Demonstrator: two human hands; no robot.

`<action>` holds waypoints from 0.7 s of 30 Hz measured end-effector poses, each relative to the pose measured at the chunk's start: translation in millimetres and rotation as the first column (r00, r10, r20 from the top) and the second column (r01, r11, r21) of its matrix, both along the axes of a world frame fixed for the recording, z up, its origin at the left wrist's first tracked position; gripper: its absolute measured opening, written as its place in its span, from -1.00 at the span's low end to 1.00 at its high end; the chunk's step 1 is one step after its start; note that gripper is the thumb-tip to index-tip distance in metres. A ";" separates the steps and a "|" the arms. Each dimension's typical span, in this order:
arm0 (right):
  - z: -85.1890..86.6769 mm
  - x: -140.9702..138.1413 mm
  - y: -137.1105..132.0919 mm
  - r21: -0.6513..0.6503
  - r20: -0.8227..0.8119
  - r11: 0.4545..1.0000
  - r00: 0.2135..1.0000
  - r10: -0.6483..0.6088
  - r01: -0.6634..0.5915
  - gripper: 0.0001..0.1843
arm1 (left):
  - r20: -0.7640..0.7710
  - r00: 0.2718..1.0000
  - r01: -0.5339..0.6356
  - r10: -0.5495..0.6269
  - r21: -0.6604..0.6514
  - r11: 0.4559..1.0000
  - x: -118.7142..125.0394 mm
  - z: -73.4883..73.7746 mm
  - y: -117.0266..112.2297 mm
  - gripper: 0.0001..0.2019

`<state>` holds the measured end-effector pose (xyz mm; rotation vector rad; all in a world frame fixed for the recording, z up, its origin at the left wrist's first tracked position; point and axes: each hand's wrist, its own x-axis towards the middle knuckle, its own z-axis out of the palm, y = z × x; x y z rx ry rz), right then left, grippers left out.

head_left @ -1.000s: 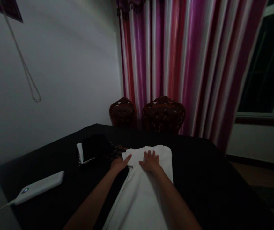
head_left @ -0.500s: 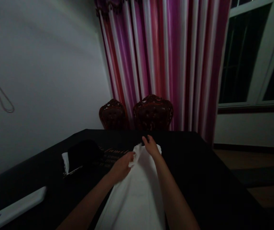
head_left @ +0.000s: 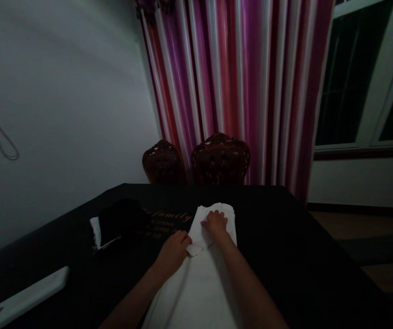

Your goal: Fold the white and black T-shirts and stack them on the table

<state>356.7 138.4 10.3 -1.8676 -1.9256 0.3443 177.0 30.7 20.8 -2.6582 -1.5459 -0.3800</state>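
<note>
A long white cloth (head_left: 196,292) lies lengthwise on the black-covered table, its near part running out of the bottom of the view. The far end is turned back toward me in a short flap. At the flap's left corner, my left hand (head_left: 174,253) has its fingers closed on the fabric edge. My right hand (head_left: 217,224) rests on top of the flap, thumb apart from the somewhat bent fingers, touching the cloth without a visible grip. What kind of cloth item it is cannot be told in this dim light.
Left of the cloth lies a dark bundle (head_left: 121,221) with a white edge. Nearer, a white elongated device (head_left: 28,294) with a round button lies on the black tablecloth (head_left: 285,256), which bears gold lettering. Two carved chairs (head_left: 220,160) stand beyond the table, before striped curtains.
The cloth's far end has been folded back toward me into a flap. My right hand has come down onto it, and my left hand has moved slightly nearer.
</note>
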 end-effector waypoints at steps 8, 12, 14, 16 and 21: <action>-15.0 15.3 2.5 0.071 0.098 0.995 0.993 -0.070 0.063 -0.76 | -0.013 1.000 -0.004 0.004 0.018 1.000 -4.4 -4.9 -1.2 -0.69; -4.3 8.6 -0.4 0.133 0.139 0.989 0.986 -0.088 0.070 -0.65 | -0.003 1.000 -0.023 0.023 0.015 1.000 -4.5 -2.8 -9.5 -0.61; 1.3 -1.1 -2.5 0.159 0.155 0.987 0.987 -0.051 0.026 -0.59 | -0.003 1.000 -0.005 0.005 0.011 1.000 -4.0 -4.1 -15.7 -0.53; 1.2 -13.5 -5.6 0.165 0.170 0.985 0.985 0.028 -0.056 -0.55 | -0.012 0.999 0.040 -0.040 -0.024 0.999 -4.5 -8.6 -21.1 -0.47; -23.8 -38.1 -14.8 0.052 0.252 0.982 0.954 0.162 -0.181 -0.36 | -0.015 0.998 0.057 -0.059 -0.107 0.993 -11.9 -27.2 -23.5 -0.43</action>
